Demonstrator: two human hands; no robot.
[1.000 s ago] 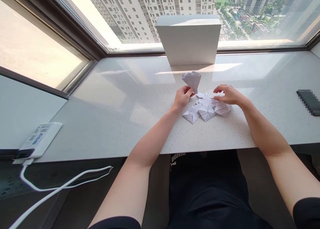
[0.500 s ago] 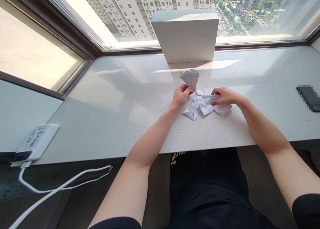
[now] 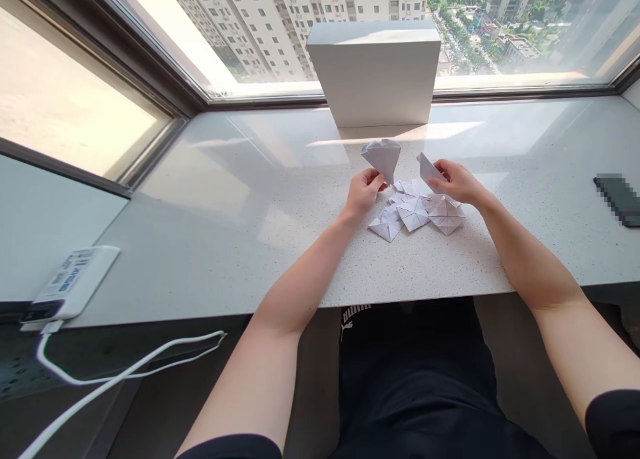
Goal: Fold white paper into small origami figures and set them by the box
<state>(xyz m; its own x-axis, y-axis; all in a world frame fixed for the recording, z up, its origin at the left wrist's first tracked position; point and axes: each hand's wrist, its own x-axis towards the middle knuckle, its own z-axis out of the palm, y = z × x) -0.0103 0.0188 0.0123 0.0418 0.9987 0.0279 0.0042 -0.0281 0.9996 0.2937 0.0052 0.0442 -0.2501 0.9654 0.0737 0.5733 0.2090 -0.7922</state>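
Between the thumb and fingers of my left hand (image 3: 366,191) is a stack of folded white paper pieces (image 3: 383,157), fanned wide at the top and narrow at the bottom. My right hand (image 3: 461,182) pinches a single folded paper piece (image 3: 429,171), raised and tilted above the counter. Below and between both hands lies a loose pile of several folded paper pieces (image 3: 413,213). They are roughly square with creases meeting at the middle, and some overlap. One creased paper square (image 3: 447,217) lies at the pile's right side, under my right hand.
A white box (image 3: 375,79) stands upright at the back of the speckled white counter (image 3: 225,245), against the window. A blurred dark phone (image 3: 620,199) lies far right. At the left edge sits a white power bank (image 3: 75,282) with a white cable (image 3: 130,372) hanging off.
My right hand has lifted a folded paper piece up off the pile and tilted it. The creased square beneath shows more fully. My left hand stays nearly still with its stack.
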